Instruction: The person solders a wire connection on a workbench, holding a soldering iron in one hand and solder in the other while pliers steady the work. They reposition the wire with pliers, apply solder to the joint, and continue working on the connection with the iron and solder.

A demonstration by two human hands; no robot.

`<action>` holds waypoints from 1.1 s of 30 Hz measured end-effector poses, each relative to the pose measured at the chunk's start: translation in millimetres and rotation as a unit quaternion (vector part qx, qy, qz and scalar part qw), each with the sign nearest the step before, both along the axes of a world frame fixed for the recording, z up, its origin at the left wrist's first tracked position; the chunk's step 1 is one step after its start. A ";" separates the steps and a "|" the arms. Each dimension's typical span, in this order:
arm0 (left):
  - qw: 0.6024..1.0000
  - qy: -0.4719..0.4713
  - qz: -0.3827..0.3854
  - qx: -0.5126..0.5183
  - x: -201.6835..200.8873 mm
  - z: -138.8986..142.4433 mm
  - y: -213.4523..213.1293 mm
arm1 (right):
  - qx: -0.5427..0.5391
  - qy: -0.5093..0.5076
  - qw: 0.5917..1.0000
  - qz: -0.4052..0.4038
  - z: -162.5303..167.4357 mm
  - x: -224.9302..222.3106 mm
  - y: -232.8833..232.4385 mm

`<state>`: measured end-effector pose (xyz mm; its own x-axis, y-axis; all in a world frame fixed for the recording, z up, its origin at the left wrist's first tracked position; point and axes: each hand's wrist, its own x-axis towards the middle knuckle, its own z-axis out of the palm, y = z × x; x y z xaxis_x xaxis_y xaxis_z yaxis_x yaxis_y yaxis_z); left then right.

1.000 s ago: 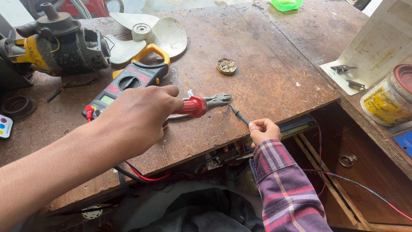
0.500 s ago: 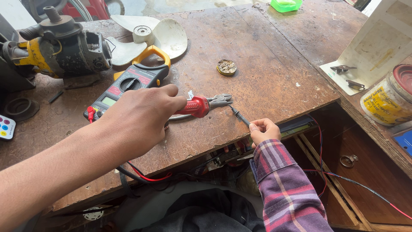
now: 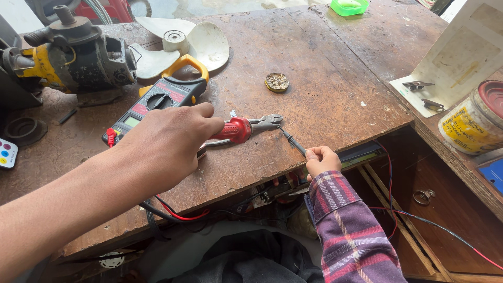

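Observation:
My left hand (image 3: pixel 167 139) reaches in from the lower left and grips the red handles of a pair of cutting pliers (image 3: pixel 243 128). The pliers lie flat on the worn wooden workbench (image 3: pixel 325 94). My right hand (image 3: pixel 320 160), in a plaid sleeve, pinches a thin black test probe (image 3: pixel 292 141) at the bench's front edge. The probe's tip touches the pliers' metal jaws. A black and orange clamp meter (image 3: pixel 162 99) lies just behind my left hand, with red and black leads (image 3: pixel 173 212) hanging below the bench.
A yellow and black power tool (image 3: pixel 73 50) sits at the back left beside a white fan blade (image 3: pixel 194 44). A small round rusty cap (image 3: pixel 276 82) lies mid-bench. A tin can (image 3: pixel 474 120) and a white board (image 3: pixel 456 57) stand at the right.

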<state>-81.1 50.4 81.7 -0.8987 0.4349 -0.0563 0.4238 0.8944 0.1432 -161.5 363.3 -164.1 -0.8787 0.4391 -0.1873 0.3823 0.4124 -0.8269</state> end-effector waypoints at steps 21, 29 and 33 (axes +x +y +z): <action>1.000 0.008 -0.006 -0.010 0.7 -1.4 -4.8 | 0.005 -0.016 1.000 -0.020 -1.7 -4.1 -1.2; 1.000 0.019 -0.020 0.002 1.0 -5.3 -7.6 | -0.002 -0.025 0.999 -0.026 -0.5 -3.9 -2.5; 0.999 0.030 -0.026 0.008 0.2 -6.9 -9.8 | -0.003 -0.020 0.999 -0.025 -0.8 -4.0 -2.8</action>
<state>-80.9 40.6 74.8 -0.8763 0.4818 0.0039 0.4780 0.8685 0.1311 -165.5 360.5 -164.8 -0.8475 0.4805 -0.2254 0.4355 0.3868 -0.8128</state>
